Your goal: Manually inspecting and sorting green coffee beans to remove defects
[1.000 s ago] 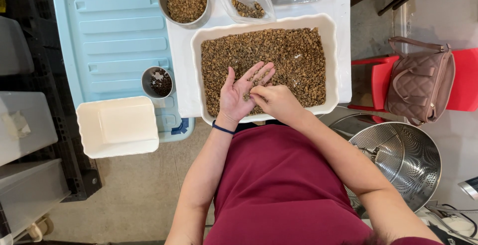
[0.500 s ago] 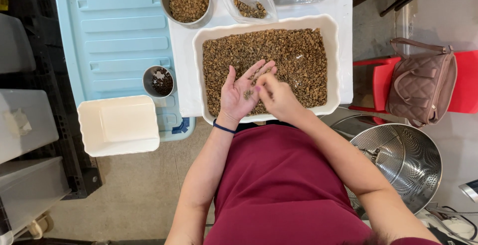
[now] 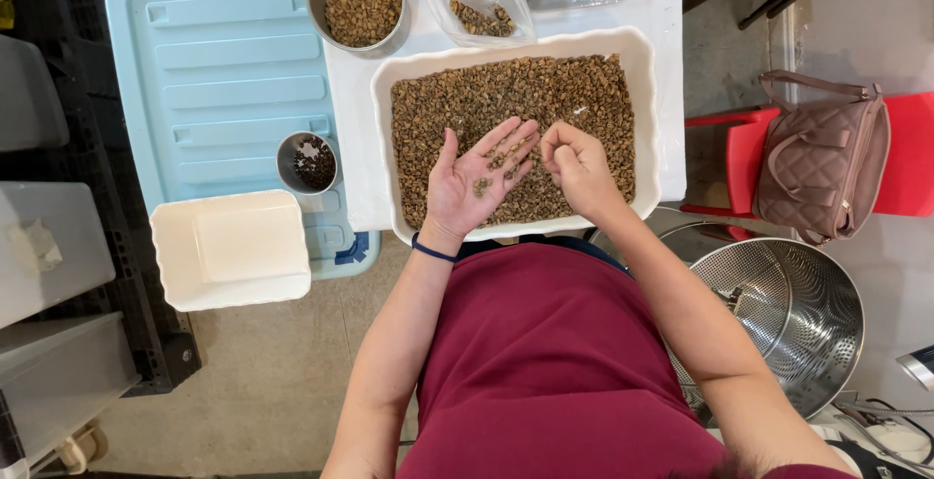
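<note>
Person wears a plain dark red short-sleeved top (image 3: 555, 372), no print or logo visible, fabric smooth with a few soft folds at the front. Both forearms bare. Left hand (image 3: 477, 182): thin dark blue band (image 3: 434, 249) round the wrist. Right hand (image 3: 581, 166): no ring, watch or band visible. No gloves on either.

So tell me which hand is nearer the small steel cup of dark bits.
Left. The left hand lies palm up over the white tray, right of the small steel cup. The right hand is farther right.
</note>
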